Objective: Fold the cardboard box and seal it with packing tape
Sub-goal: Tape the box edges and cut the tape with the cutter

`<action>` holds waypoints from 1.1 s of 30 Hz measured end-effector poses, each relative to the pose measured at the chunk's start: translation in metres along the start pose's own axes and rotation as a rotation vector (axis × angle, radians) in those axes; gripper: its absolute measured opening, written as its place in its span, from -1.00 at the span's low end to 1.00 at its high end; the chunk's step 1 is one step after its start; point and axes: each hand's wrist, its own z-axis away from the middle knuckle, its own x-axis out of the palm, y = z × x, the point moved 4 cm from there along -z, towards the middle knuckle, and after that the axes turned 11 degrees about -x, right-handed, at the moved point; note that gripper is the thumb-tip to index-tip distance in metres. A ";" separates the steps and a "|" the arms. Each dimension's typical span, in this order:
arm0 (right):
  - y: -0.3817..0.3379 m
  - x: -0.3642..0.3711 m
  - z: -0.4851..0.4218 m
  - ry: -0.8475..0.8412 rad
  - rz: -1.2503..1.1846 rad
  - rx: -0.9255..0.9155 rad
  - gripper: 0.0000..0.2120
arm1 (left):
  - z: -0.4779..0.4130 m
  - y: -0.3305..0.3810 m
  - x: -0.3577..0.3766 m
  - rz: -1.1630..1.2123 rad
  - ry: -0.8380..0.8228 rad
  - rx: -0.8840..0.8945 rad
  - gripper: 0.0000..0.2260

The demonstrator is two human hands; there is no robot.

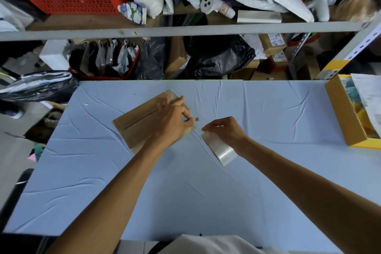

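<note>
The cardboard box [142,118] lies on the pale blue tabletop [185,192], left of centre and toward the far half. Its long axis runs on a diagonal, from the near left up to the far right, and a dark seam between its two flaps runs along that same line. A strip of clear tape shows over its far right end.

The left hand [175,118] rests on the right part of the box, fingers curled fairly tight. It pinches a small cutter [190,119] with a blue body; the short grey blade sticks out toward the right, just past the box's edge.

The right hand [223,131] hovers just right of the box, apart from it. Its fingers are bent around a roll of clear packing tape [219,147], which it holds from above; the roll's near side is close to the tabletop, though contact cannot be told.

At the table's right edge sits an open yellow carton [344,117] holding papers.
</note>
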 end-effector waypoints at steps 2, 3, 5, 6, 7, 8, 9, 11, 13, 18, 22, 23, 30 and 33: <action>0.000 0.000 0.001 0.004 0.004 -0.003 -0.90 | -0.002 0.001 0.004 -0.028 -0.005 -0.001 -0.77; 0.000 -0.001 0.002 0.005 0.004 -0.004 -0.90 | -0.003 0.001 0.006 -0.044 -0.005 0.003 -0.77; 0.001 -0.003 0.002 0.005 0.014 -0.009 -0.90 | -0.003 0.000 0.009 -0.074 -0.007 0.018 -0.79; 0.002 -0.004 0.002 0.004 0.026 -0.011 -0.90 | -0.003 0.000 0.010 -0.095 -0.012 0.030 -0.79; 0.002 -0.005 0.002 0.002 0.040 -0.014 -0.90 | -0.002 0.000 0.011 -0.114 -0.018 0.041 -0.79; 0.002 -0.006 0.002 -0.001 0.052 -0.017 -0.89 | -0.002 0.000 0.012 -0.125 -0.023 0.049 -0.79; 0.002 -0.007 0.002 -0.005 0.063 -0.023 -0.88 | -0.001 0.000 0.012 -0.126 -0.023 0.053 -0.79; 0.002 -0.008 0.001 -0.011 0.089 -0.028 -0.87 | -0.001 0.002 0.013 -0.102 -0.008 0.047 -0.79; 0.002 -0.009 0.001 -0.013 0.114 -0.028 -0.87 | -0.002 0.002 0.012 -0.064 0.013 0.030 -0.80; -0.005 -0.010 -0.001 -0.078 0.198 -0.031 -0.88 | -0.002 -0.004 0.012 -0.054 0.037 0.029 -0.80; -0.002 -0.019 0.002 -0.215 0.498 0.039 -0.86 | -0.003 -0.010 0.009 -0.054 0.026 0.018 -0.83; 0.001 -0.023 0.005 -0.252 0.622 0.040 -0.84 | -0.006 -0.010 0.006 -0.050 0.023 0.013 -0.83; 0.015 -0.041 0.012 -0.391 0.456 -0.124 -0.83 | 0.000 -0.010 0.001 -0.009 -0.029 0.078 -0.81; 0.019 -0.036 0.011 -0.445 0.421 -0.196 -0.84 | 0.002 -0.011 -0.001 -0.005 -0.020 0.080 -0.80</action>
